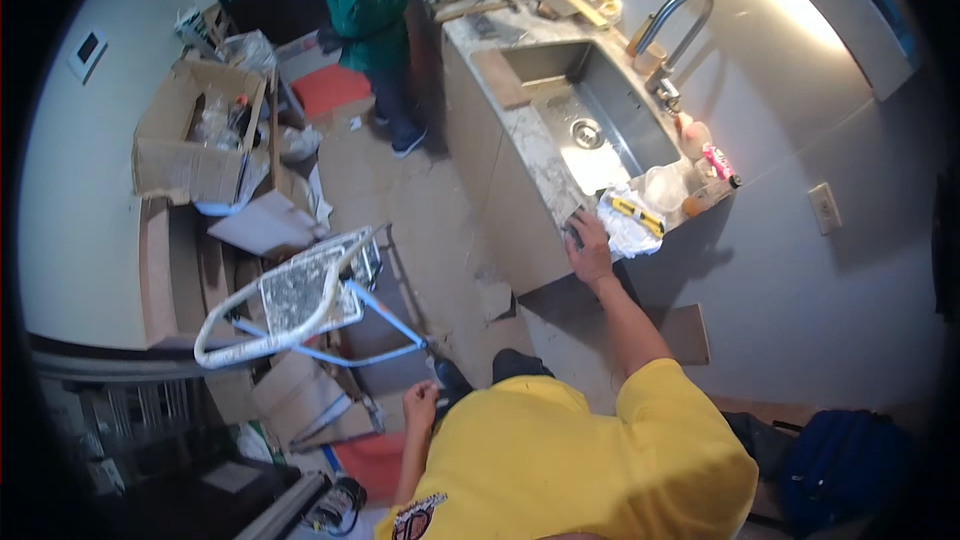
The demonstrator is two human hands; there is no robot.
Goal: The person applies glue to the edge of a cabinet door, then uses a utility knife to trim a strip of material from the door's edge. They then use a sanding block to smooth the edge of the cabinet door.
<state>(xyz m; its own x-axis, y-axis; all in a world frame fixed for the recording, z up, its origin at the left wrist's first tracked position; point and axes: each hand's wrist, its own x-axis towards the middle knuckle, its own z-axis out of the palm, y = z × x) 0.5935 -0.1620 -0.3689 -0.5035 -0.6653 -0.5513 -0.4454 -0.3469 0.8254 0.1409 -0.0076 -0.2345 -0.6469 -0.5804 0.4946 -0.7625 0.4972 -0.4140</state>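
Note:
My right hand (590,248) reaches to the near corner of the marble-patterned counter (540,165). Its fingers curl round a small dark object (572,232), mostly hidden, whose kind I cannot make out. Just beyond that hand, a yellow-and-black utility knife (636,216) lies on a crumpled white plastic bag (622,237). My left hand (421,404) hangs low by my leg with its fingers closed together; what they hold, if anything, is too small to name. The steel sink (640,110) is set into the counter, with a curved faucet (695,15) behind it.
A step stool (330,295) with a white curved rail and blue legs stands at left. Cardboard boxes (190,165) line the left wall. A person in green (365,0) stands at the counter's far end. A blue backpack (845,465) sits at lower right.

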